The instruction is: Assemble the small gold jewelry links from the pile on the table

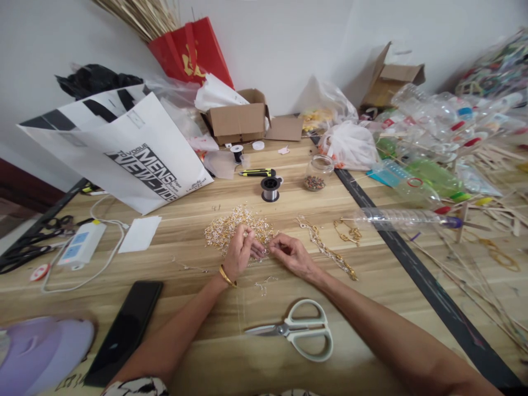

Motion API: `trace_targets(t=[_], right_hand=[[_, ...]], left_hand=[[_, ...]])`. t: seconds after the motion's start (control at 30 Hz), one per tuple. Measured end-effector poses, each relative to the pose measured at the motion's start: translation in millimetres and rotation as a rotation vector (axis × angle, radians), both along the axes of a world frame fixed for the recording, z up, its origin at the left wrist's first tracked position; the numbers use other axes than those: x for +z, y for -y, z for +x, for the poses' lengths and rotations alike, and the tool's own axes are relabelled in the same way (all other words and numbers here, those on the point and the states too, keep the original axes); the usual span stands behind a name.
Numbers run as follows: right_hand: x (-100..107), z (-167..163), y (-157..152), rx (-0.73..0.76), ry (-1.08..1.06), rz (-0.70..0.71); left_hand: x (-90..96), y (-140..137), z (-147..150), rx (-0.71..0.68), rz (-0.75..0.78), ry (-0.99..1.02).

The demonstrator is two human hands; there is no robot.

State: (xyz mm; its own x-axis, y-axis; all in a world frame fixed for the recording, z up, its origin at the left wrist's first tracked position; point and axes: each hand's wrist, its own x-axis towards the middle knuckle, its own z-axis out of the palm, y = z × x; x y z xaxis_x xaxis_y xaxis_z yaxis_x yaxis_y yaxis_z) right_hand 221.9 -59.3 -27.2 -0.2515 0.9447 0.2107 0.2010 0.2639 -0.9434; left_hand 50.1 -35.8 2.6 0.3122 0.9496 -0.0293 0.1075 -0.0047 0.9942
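Observation:
A heap of small gold and clear beads [223, 228] lies on the wooden table. At its near edge is my left hand [242, 250], thumb and forefinger curled in and the other fingers reaching toward my right; whatever it holds is too small to name. My right hand [289, 253] is pinched with its fingertips close to the left fingers, over something tiny I cannot make out. A short beaded strand [264, 286] lies just below the hands. Nearer to me are scissors [295, 329] with cream handles. Right of my right hand lie strung gold and clear bead chains [325, 247].
Behind the beads stand a wire spool [270, 190], a yellow-black utility knife [256, 172] and a glass jar [317, 175] of beads. A phone [126, 330] and white power strip [82, 243] lie left, below a paper bag [136, 148]. Plastic bottles [433, 176] crowd the right.

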Motion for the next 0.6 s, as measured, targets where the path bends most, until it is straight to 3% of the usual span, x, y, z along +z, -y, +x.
trace_targets(t=[0.37, 0.6], right_hand=[[-0.2, -0.9, 1.7, -0.071, 0.157, 0.262], [-4.2, -3.1, 9.0, -0.110, 0.165, 0.329]], left_hand=[[-1.3, -4.8, -3.0, -0.008, -0.095, 0.053], [-1.9, -4.0, -2.0, -0.012, -0.067, 0.037]])
